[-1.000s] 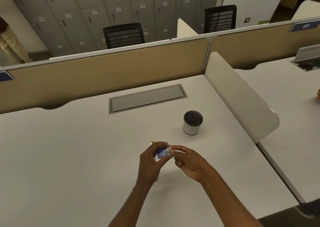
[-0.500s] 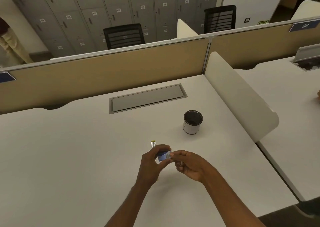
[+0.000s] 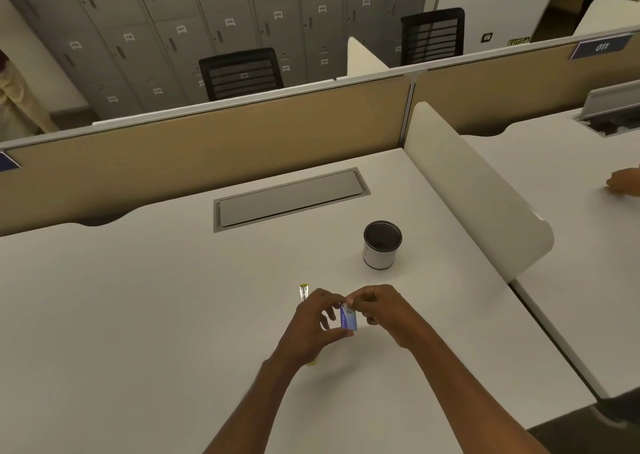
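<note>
A small blue and white packet (image 3: 348,318) is held upright between both hands above the white desk (image 3: 138,315). My left hand (image 3: 311,325) pinches its lower end between thumb and fingers. My right hand (image 3: 384,311) pinches its top edge with fingertips. A thin pen-like object (image 3: 303,292) with a silver and yellow tip lies on the desk, mostly hidden under my left hand. A round pen cup (image 3: 382,245), dark inside with a white wall, stands upright beyond my right hand.
A grey cable hatch (image 3: 291,197) is set into the desk's far side before a tan partition (image 3: 207,141). A white curved divider (image 3: 485,190) bounds the desk on the right. Another person's hand (image 3: 625,183) rests on the neighbouring desk.
The packet has turned from lying flat to standing upright between my fingers. My left fingers have spread, and more of the pen-like object's tip shows. Another person's hand reaches farther onto the right desk.
</note>
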`<control>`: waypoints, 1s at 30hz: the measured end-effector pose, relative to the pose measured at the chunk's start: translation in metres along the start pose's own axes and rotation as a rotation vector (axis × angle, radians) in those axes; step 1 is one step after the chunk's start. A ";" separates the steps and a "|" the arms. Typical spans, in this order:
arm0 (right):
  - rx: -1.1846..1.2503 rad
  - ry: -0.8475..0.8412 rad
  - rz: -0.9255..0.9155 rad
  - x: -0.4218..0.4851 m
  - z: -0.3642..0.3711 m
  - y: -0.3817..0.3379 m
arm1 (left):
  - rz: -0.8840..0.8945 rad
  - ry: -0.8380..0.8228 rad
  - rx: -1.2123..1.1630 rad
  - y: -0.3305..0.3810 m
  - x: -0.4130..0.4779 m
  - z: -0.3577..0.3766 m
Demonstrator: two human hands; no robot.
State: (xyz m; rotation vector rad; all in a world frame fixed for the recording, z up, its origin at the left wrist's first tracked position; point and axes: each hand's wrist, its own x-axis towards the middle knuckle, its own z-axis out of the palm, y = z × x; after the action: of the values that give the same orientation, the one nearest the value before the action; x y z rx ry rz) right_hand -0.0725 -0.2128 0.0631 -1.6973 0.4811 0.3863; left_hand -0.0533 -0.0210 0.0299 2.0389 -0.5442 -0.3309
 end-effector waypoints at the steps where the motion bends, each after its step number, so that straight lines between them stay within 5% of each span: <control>1: 0.020 0.027 0.018 0.004 0.000 0.000 | -0.001 0.011 0.031 -0.001 0.004 0.003; 9: 0.287 0.313 0.181 0.020 -0.009 0.032 | -0.210 0.154 0.077 -0.017 0.053 0.037; 26: 0.369 0.319 0.170 0.037 -0.015 0.056 | -0.254 0.066 0.207 -0.048 0.097 0.062; 30: 0.310 0.335 0.199 0.042 -0.007 0.051 | -0.239 0.337 0.254 -0.033 0.074 0.046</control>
State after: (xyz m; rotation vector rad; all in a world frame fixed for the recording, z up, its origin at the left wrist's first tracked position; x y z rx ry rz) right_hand -0.0635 -0.2317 -0.0001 -1.4191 0.9126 0.1565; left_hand -0.0019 -0.0778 -0.0228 2.3494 -0.1391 -0.0540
